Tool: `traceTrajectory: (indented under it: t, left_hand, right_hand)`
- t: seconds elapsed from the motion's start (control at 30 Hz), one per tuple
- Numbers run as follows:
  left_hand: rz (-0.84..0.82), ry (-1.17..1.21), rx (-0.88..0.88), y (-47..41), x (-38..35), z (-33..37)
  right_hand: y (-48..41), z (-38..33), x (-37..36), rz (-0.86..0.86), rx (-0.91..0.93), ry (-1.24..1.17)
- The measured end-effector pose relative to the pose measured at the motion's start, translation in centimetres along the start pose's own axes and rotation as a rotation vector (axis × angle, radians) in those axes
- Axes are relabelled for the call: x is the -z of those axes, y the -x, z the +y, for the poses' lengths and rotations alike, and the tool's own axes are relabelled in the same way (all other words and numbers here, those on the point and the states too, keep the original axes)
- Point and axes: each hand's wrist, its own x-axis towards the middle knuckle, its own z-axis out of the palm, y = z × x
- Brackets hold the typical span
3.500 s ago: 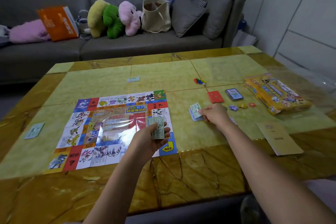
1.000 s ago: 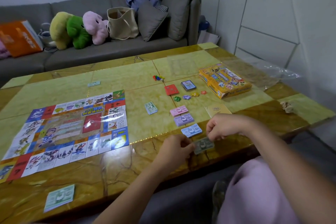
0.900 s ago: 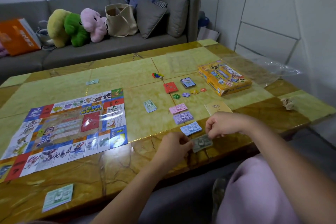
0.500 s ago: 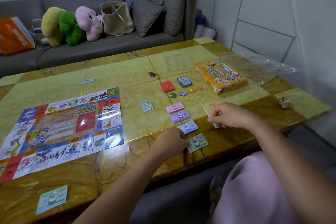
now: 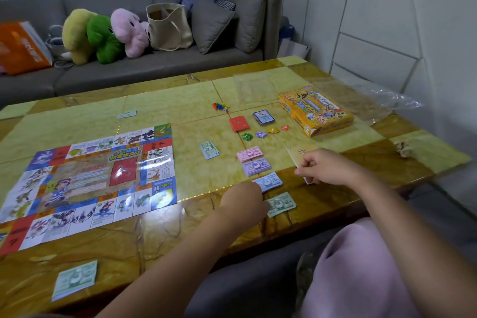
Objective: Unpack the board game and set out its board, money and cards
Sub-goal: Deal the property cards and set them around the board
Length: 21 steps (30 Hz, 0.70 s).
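Money stacks [image 5: 255,166] pink, purple, blue, green | left fingers [image 5: 262,202] grip unclear | right fingers [image 5: 307,166] pinch booklet [image 5: 299,153]

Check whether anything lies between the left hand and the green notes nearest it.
Nothing visible does: the left hand is right beside the green notes, with its fingers at their edge.

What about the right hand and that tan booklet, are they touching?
Touching: the head view shows the right hand curled onto the tan booklet, covering its near end.
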Motion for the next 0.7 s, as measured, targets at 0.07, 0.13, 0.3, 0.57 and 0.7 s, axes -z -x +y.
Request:
traceTrajectory:
  t: [0.07, 0.13, 0.3, 0.57, 0.7]
  left_hand:
    - [0.011, 0.02, 0.005, 0.1, -0.1, -0.1]
    - [0.01, 0.031, -0.001, 0.1, -0.2, -0.3]
    - [0.061, 0.125, 0.012, -0.5, 0.8, -1.6]
    - [0.254, 0.253, 0.112, -2.6, 1.6, -9.2]
    - [0.345, 0.368, 0.114, -4.3, 0.7, -10.8]
  right_hand:
    - [0.0, -0.1, -0.1, -0.004, 0.001, 0.009]
    - [0.0, -0.4, -0.2, -0.005, 0.003, 0.01]
    - [0.0, -0.8, -0.3, 0.008, 0.008, -0.091]
    - [-3.5, -3.6, 1.0, 0.199, 0.007, -0.242]
    - [-8.4, -6.4, 2.7, 0.241, -0.064, -0.177]
